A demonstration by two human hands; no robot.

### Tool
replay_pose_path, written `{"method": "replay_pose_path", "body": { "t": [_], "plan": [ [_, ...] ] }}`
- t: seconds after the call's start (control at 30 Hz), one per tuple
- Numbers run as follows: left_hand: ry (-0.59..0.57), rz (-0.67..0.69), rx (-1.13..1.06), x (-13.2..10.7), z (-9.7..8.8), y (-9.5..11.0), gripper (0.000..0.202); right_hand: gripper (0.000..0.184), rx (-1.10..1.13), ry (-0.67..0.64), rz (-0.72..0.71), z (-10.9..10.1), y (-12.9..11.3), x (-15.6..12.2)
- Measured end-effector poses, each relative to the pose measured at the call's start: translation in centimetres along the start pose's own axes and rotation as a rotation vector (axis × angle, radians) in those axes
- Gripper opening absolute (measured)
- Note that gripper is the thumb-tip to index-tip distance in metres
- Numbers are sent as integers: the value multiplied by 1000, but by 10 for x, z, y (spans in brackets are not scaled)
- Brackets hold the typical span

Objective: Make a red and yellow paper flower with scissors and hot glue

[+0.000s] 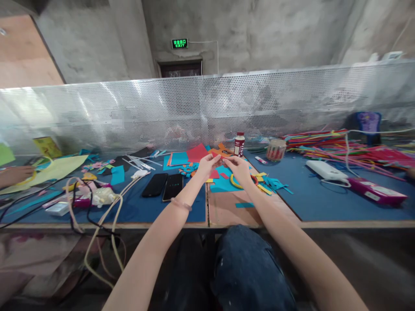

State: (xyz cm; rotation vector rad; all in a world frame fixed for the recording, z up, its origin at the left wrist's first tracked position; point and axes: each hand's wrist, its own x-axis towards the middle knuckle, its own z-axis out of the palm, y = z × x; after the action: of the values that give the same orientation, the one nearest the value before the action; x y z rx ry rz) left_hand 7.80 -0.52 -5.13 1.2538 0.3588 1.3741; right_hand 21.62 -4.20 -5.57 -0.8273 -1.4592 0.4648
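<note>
My left hand point(209, 166) and my right hand point(238, 167) meet above the middle of the table, fingertips pinched on a small piece of red paper point(215, 154). Most of that piece is hidden by the fingers. Below them lie a blue paper sheet point(220, 186), small red and yellow scraps, and a yellow ring point(235, 183) beside my right wrist. Left of my hands are small blue and orange cut pieces point(187, 169). A red sheet point(196, 153) lies behind them.
Two phones point(154, 185) lie left of my forearm, near a cable bundle point(97, 194). A bottle point(239, 144) and a jar point(276, 150) stand behind. Coloured strips point(324, 144), a white power strip point(326, 170) and a purple box point(378, 191) lie right. Another person's hand point(16, 176) is far left.
</note>
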Motion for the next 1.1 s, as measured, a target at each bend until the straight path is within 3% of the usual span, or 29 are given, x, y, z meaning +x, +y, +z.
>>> {"method": "replay_pose_path", "body": {
  "t": [0.63,1.1],
  "plan": [
    [36,-46,31,-2,0,2,34,28,184,-60,129,-1,11,1],
    [14,-54,216,-4,-3,2,36,32,150,-191,190,-3,11,0]
  ]
}}
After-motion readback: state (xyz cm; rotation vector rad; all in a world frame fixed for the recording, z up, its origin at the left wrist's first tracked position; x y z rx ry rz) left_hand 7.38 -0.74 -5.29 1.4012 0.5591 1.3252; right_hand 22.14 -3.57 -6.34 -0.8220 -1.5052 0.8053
